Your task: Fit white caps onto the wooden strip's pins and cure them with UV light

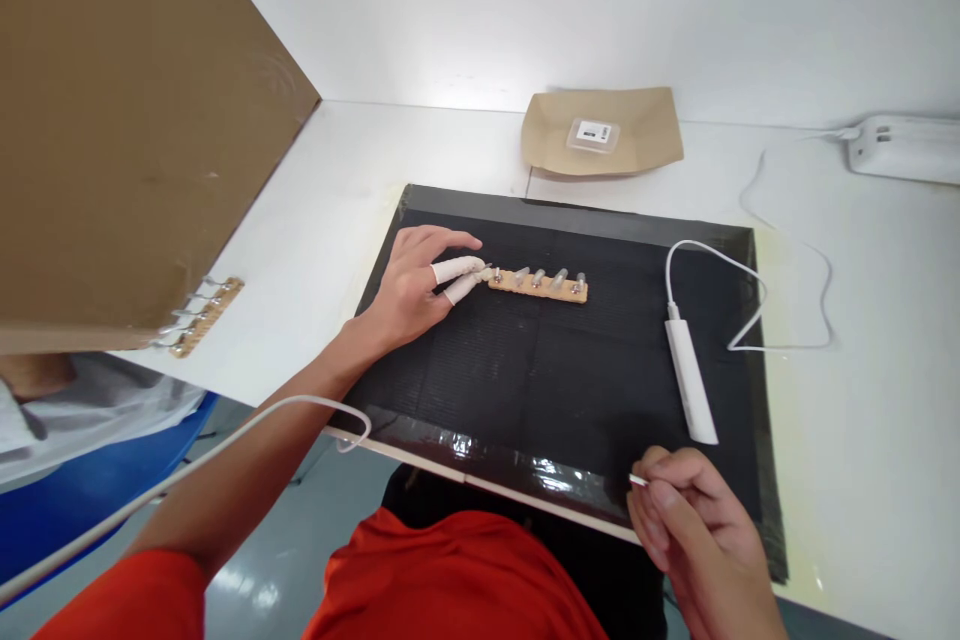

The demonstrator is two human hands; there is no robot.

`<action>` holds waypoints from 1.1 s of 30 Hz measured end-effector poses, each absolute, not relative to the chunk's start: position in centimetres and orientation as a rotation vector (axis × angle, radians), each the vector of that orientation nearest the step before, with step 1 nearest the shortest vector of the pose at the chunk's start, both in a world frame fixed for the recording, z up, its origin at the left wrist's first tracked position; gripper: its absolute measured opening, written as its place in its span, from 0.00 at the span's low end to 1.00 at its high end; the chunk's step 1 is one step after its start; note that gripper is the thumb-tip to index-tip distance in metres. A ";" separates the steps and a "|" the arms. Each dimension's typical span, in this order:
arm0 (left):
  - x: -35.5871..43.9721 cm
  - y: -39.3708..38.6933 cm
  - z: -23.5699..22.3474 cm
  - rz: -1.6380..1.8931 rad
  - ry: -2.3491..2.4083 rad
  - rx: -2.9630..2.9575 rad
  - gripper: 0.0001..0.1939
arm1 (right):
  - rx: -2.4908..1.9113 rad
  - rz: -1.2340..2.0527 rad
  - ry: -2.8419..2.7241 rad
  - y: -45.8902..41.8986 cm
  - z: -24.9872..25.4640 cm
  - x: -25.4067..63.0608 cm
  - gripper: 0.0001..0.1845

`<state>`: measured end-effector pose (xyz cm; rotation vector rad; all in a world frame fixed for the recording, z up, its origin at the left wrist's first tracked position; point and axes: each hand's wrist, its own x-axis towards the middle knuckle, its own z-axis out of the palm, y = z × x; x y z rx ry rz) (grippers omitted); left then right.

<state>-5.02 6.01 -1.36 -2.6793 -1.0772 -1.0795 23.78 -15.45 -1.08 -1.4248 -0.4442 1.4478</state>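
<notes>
On the mat (480,370), the strip (551,293) lies left of the device (690,380), before the tray (646,128).

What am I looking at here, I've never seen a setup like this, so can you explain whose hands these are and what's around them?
There is no machine: these are a person's own bare hands. The one picture comes from a camera worn on their head, looking forward and down.

The left hand wears white covers on two fingers, whose tips are at the near end of a light brown strip set with small posts. Whether they grip anything there is too small to tell. The right hand pinches a small white piece.

The strip lies on a black mat, with a slim white device and its cable to the right. Behind the mat, a brown paper tray holds a small clear case.
</notes>
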 end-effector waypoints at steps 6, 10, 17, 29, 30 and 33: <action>-4.2 6.1 -1.2 -1.088 -1.040 -2.678 0.05 | -1.452 1.426 -0.367 -15.1 -0.1 23.1 0.19; -3.9 5.9 -1.4 -1.028 -1.026 -2.753 0.09 | -1.449 1.417 -0.374 -15.1 0.0 22.9 0.19; -4.2 6.0 -1.7 -1.022 -1.078 -2.786 0.12 | -1.446 1.403 -0.379 -15.2 -0.1 23.0 0.18; -4.0 6.3 -1.8 -1.003 -1.139 -2.728 0.04 | -1.422 1.403 -0.397 -15.4 -0.6 23.3 0.16; -4.0 6.3 -1.8 -1.003 -1.137 -2.726 0.04 | -1.419 1.402 -0.398 -15.4 -0.6 23.3 0.16; -4.0 6.2 -1.6 -0.988 -1.135 -2.721 0.03 | -1.429 1.403 -0.387 -15.4 -0.7 23.4 0.16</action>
